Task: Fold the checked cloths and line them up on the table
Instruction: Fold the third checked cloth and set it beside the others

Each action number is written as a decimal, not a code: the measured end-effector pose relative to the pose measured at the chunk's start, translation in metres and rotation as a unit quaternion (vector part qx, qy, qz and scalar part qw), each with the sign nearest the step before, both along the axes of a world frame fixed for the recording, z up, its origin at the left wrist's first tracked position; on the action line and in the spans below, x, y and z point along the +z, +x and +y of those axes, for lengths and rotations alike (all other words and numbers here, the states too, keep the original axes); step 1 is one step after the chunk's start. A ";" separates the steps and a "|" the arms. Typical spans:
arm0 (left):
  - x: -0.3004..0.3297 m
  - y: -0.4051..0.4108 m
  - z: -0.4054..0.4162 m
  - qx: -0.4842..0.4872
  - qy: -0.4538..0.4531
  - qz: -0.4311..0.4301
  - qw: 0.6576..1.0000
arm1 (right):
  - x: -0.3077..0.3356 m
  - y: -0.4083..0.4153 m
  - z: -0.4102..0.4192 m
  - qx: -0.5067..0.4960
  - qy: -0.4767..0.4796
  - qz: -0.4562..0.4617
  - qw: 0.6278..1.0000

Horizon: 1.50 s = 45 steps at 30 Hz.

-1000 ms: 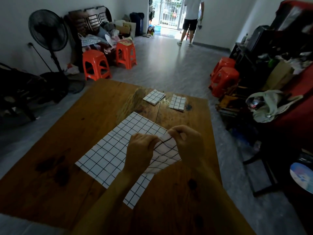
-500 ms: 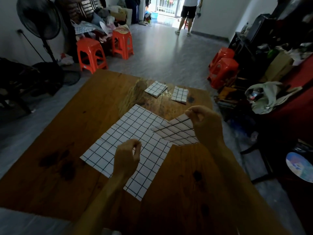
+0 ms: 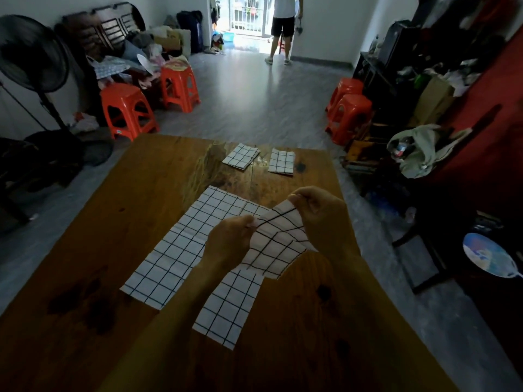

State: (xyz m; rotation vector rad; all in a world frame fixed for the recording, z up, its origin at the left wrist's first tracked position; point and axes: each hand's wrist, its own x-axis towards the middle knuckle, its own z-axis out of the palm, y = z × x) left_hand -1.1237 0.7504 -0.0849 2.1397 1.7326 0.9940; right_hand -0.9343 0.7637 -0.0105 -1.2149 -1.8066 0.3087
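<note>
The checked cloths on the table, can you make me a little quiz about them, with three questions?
1. True or false: both hands are pinching the same lifted cloth.
2. How many folded cloths lie at the far end of the table? A) one B) two C) four
3. Fill in: the flat cloth under the hands lies ____ on the table.

Key:
1. True. The left hand and the right hand each pinch an edge of the lifted cloth.
2. B. One folded cloth and a second folded cloth lie side by side, apart.
3. Unfolded. The flat cloth is spread open on the table.
</note>
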 end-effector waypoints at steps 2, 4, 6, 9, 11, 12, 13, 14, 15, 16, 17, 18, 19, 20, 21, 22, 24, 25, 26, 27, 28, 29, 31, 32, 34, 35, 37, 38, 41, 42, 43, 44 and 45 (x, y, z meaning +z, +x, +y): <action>0.002 -0.002 0.002 0.008 -0.002 -0.019 1.000 | 0.003 0.006 -0.003 0.046 -0.040 0.002 0.998; 0.007 -0.001 0.005 0.019 0.005 -0.052 0.998 | 0.006 0.008 -0.008 0.143 -0.160 0.009 0.977; 0.013 0.001 0.008 0.020 0.014 -0.076 0.997 | 0.006 0.008 -0.011 0.196 -0.293 0.049 0.934; 0.017 0.002 0.010 -0.002 0.020 -0.075 0.997 | -0.007 0.007 -0.005 0.155 -0.282 0.044 0.946; 0.016 0.002 0.011 -0.021 0.027 -0.053 0.998 | -0.021 0.007 0.002 0.116 -0.217 -0.037 0.969; 0.015 0.001 0.011 -0.027 0.028 -0.046 0.998 | -0.028 0.007 0.005 0.108 -0.206 -0.067 0.970; 0.016 0.001 0.011 -0.032 0.029 -0.045 0.998 | -0.034 0.007 0.006 0.108 -0.209 -0.081 0.969; 0.016 0.000 0.011 -0.038 0.029 -0.049 0.998 | -0.040 0.006 0.006 0.115 -0.216 -0.081 0.966; 0.017 0.000 0.011 -0.044 0.029 -0.055 0.997 | -0.044 0.004 0.005 0.121 -0.222 -0.079 0.964; 0.019 0.000 0.010 -0.046 0.027 -0.062 0.997 | -0.048 0.001 0.004 0.125 -0.220 -0.074 0.965; 0.021 -0.001 0.009 -0.048 0.026 -0.070 0.996 | -0.051 -0.002 0.004 0.123 -0.212 -0.074 0.967; 0.023 -0.002 0.009 -0.050 0.026 -0.076 0.995 | -0.055 -0.005 0.003 0.118 -0.198 -0.073 0.970; 0.024 -0.003 0.008 -0.054 0.027 -0.082 0.995 | -0.058 -0.008 0.003 0.110 -0.180 -0.067 0.975; 0.025 -0.003 0.008 -0.062 0.025 -0.088 0.994 | -0.060 -0.010 0.003 0.102 -0.162 -0.057 0.980; 0.026 -0.003 0.007 -0.071 0.021 -0.096 0.993 | -0.060 -0.013 0.004 0.098 -0.149 -0.047 0.983; 0.026 -0.004 0.007 -0.078 0.016 -0.101 0.992 | -0.060 -0.015 0.004 0.098 -0.138 -0.040 0.985; 0.024 -0.003 0.005 -0.082 0.010 -0.108 0.991 | -0.058 -0.017 0.005 0.103 -0.127 -0.031 0.986; 0.024 -0.001 0.004 -0.080 0.008 -0.112 0.990 | -0.058 -0.018 0.006 0.104 -0.129 -0.026 0.986; 0.024 0.000 0.003 -0.077 0.004 -0.115 0.990 | -0.059 -0.017 0.008 0.105 -0.134 -0.020 0.985; 0.024 0.002 0.001 -0.077 -0.003 -0.124 0.989 | -0.061 -0.016 0.009 0.104 -0.141 -0.016 0.984; 0.025 0.002 0.000 -0.080 -0.013 -0.134 0.988 | -0.062 -0.015 0.010 0.102 -0.148 -0.013 0.984; 0.026 0.003 -0.001 -0.085 -0.019 -0.137 0.987 | -0.063 -0.013 0.011 0.102 -0.155 -0.011 0.983; 0.027 0.002 0.000 -0.090 -0.013 -0.124 0.988 | -0.064 -0.011 0.010 0.113 -0.163 0.000 0.980; 0.027 0.001 0.002 -0.090 -0.005 -0.113 0.990 | -0.063 -0.012 0.009 0.121 -0.162 0.007 0.979; 0.029 0.003 0.004 -0.083 0.009 -0.102 0.991 | -0.059 -0.014 0.008 0.132 -0.155 0.015 0.979; 0.031 0.004 0.005 -0.081 0.018 -0.103 0.991 | -0.057 -0.016 0.008 0.135 -0.150 0.019 0.979; 0.034 0.005 0.007 -0.078 0.029 -0.107 0.991 | -0.056 -0.018 0.010 0.141 -0.147 0.028 0.979; 0.035 0.004 0.008 -0.075 0.033 -0.106 0.991 | -0.057 -0.018 0.012 0.142 -0.150 0.028 0.978; 0.037 -0.001 0.012 -0.039 0.054 -0.117 0.991 | -0.064 -0.014 0.015 0.125 -0.147 -0.008 0.981; 0.038 -0.003 0.014 -0.021 0.055 -0.126 0.990 | -0.069 -0.009 0.015 0.119 -0.146 -0.017 0.982; 0.039 -0.006 0.015 -0.005 0.054 -0.134 0.989 | -0.076 -0.003 0.015 0.115 -0.153 -0.020 0.981; 0.040 -0.009 0.015 0.006 0.052 -0.141 0.989 | -0.084 0.004 0.013 0.111 -0.170 -0.024 0.979; 0.041 -0.011 0.016 0.015 0.048 -0.145 0.988 | -0.091 0.011 0.010 0.105 -0.190 -0.033 0.976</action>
